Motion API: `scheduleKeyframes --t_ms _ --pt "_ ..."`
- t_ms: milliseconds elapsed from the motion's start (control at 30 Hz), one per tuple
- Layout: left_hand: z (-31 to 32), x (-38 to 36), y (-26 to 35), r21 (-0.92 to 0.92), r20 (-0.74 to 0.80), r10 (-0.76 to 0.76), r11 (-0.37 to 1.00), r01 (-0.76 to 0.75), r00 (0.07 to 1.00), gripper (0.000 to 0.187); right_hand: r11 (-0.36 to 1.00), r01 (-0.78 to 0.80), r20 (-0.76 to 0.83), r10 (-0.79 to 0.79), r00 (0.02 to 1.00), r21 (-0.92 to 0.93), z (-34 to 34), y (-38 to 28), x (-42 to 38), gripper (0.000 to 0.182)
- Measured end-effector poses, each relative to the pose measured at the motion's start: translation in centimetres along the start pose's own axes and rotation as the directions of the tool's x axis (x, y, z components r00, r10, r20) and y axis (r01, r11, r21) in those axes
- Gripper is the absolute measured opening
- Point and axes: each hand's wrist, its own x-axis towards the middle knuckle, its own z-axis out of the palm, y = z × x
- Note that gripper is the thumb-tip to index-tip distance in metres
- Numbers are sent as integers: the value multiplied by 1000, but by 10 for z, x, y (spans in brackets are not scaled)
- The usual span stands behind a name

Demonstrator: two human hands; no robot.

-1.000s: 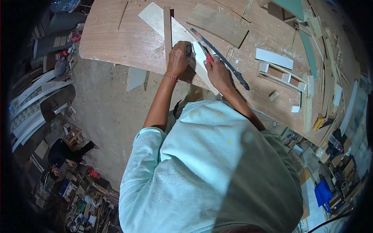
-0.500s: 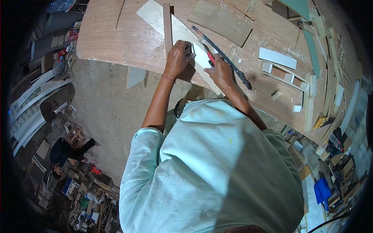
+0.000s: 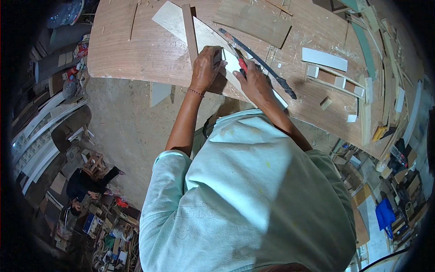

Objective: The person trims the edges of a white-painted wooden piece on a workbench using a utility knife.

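Observation:
My left hand (image 3: 206, 68) is closed around the near end of a brown wooden strip (image 3: 189, 31), at the edge of the workbench. Beneath the strip, a long pale board (image 3: 170, 20) runs diagonally towards my body. My right hand (image 3: 257, 84) grips a slim red-handled tool (image 3: 243, 65) whose dark tip points away from me, over the board; its exact kind is too small to make out. Just right of that hand lies a long narrow dark blade with a black wrapped handle (image 3: 285, 86). My left fingertips hide part of the board.
A flat wooden panel (image 3: 253, 22) lies farther back on the workbench (image 3: 122, 54). To the right are a white curved piece (image 3: 324, 59), a small wooden frame (image 3: 335, 82) and offcuts (image 3: 325, 104). At lower left, another person (image 3: 86, 183) sits among clutter.
The view has shifted slightly. My right hand and the red-handled tool have moved a little left and away from me. My left hand keeps its hold on the strip.

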Motion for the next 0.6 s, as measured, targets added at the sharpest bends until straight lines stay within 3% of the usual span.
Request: scheduleKeyframes --t_ms 67,133,200,333,400,600 --pt "2 -3 -1 -63 -63 38 997 -42 997 39 998 -25 -15 26 1000 53 7 -1 -3 44" --pt "-1 0 1 -45 -34 33 998 -34 999 40 998 -8 -61 12 998 64 8 -2 -7 48" --pt "-1 -1 0 -26 -5 22 999 -22 1000 41 996 70 -152 -77 985 -53 7 -2 -11 50" --pt "1 -7 -3 -15 -2 -6 1000 6 1000 41 991 66 -60 -74 995 -120 4 2 -5 50" --pt "0 -14 -1 -33 -7 -50 998 49 999 41 989 -12 36 18 999 -150 0 -1 -1 48" --pt "2 -25 -2 -13 -141 -31 999 29 990 42 988 39 5 -38 999 -147 1 3 1 49"
